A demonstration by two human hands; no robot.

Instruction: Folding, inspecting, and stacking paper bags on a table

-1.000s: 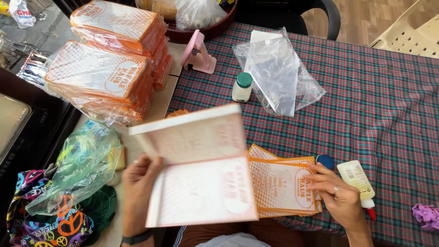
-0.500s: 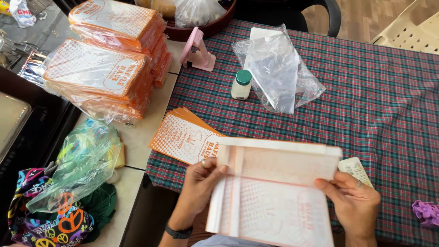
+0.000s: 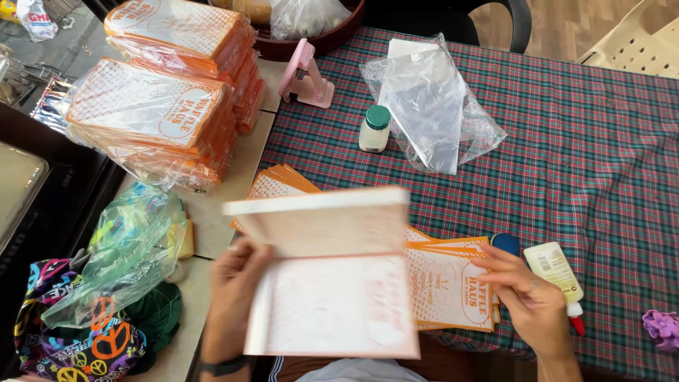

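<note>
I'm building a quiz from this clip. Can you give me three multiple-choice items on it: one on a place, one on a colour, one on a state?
1. Where does the glue bottle lie?
A. beside the right hand
B. on the wrapped stacks
C. in the clear bag

2. What colour is the small white bottle's cap?
A. red
B. green
C. yellow

3. How is the sheet in the left hand?
A. rolled up
B. torn in two
C. folded, top flap raised

A: the glue bottle lies on the cloth by the right hand.
B: the small white bottle has a green cap.
C: the left hand holds the sheet creased, its flap lifted.
</note>
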